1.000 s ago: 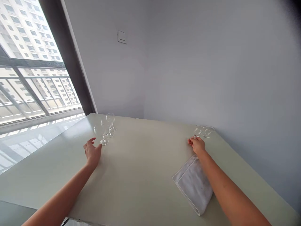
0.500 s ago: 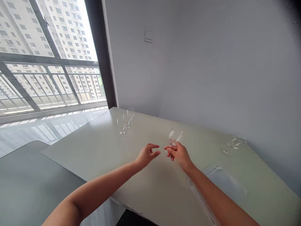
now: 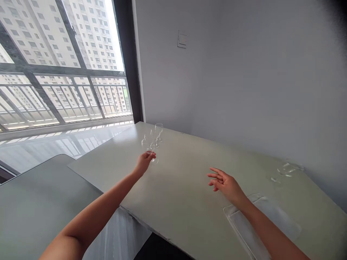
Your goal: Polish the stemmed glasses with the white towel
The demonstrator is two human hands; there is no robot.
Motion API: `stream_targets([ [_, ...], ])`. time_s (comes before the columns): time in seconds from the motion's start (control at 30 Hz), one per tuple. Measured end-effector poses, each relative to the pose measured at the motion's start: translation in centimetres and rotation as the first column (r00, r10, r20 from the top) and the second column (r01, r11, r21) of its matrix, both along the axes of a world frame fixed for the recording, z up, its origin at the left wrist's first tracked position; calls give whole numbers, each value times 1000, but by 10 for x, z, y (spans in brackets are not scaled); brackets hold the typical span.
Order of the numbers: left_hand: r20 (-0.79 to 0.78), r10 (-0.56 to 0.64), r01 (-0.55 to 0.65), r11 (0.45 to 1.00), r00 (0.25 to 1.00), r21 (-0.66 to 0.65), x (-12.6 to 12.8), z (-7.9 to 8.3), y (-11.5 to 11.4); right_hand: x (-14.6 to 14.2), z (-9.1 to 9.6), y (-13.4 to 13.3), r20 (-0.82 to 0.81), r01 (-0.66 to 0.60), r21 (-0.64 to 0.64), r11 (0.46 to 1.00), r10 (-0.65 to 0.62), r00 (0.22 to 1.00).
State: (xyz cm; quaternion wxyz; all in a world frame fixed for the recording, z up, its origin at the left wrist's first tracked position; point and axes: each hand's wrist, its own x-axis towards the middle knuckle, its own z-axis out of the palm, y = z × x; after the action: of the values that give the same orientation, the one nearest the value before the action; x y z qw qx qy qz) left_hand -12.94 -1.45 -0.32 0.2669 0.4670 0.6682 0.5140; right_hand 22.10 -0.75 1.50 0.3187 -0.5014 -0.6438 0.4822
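A clear wine glass [image 3: 148, 145] is pinched near its stem by my left hand [image 3: 145, 161], close in front of the other stemmed glasses. Behind it, a wine glass [image 3: 159, 130] stands upright toward the table's far corner, with at least one more overlapping it. My right hand [image 3: 223, 183] hovers over the middle of the table, fingers spread, holding nothing. At the far right lies another clear glass [image 3: 288, 168], tipped on its side near the wall. The held glass's lower part is partly hidden by my fingers.
A clear plastic sheet or pouch [image 3: 271, 215] lies flat beneath my right forearm. The pale table [image 3: 179, 202] meets a grey wall [image 3: 257, 90] behind. A grey surface [image 3: 40, 209] adjoins at the left, by a large window [image 3: 67, 68].
The wine glass has passed from my right hand to my left and moved left toward the standing glasses. My right hand has opened. The view has shifted slightly left.
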Motion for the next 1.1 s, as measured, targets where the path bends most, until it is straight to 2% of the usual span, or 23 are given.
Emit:
stream_targets([
  [0.13, -42, 85, -88, 994, 996, -69, -38, -6, 5, 62, -24, 11, 18, 212, -12, 977, -212, 977],
  [0.27, -70, 110, -116, 989, 991, -95, -50, -12, 9, 114, -44, 15, 34, 460, 73, 885, -463, 886],
  [0.37, -87, 97, -106, 989, 991, -101, -56, -16, 14, 146, -50, 16, 14, 552, 156, 819, -560, 828],
  [0.43, -154, 110, -132, 981, 982, -144, -60, -19, 19, 166, -53, 20, -29, 645, 169, 745, -651, 759],
  [0.57, -256, 110, -176, 951, 960, -255, -67, -25, 28, 200, -61, 38, -91, 833, 142, 535, -831, 549],
  [0.67, -267, 110, -184, 946, 957, -268, -69, -29, 30, 216, -67, 61, -109, 890, 93, 446, -884, 454],
  [0.73, -288, 110, -179, 958, 951, -224, -69, -31, 31, 219, -68, 77, -124, 897, 72, 436, -888, 442],
  [0.9, -299, 130, -163, 982, 945, -90, -71, -39, 29, 214, -62, 112, -180, 872, 60, 485, -854, 488],
  [1.1, -173, 175, -175, 984, 969, 18, -65, -42, 20, 191, -68, 122, -191, 852, 72, 518, -831, 522],
])
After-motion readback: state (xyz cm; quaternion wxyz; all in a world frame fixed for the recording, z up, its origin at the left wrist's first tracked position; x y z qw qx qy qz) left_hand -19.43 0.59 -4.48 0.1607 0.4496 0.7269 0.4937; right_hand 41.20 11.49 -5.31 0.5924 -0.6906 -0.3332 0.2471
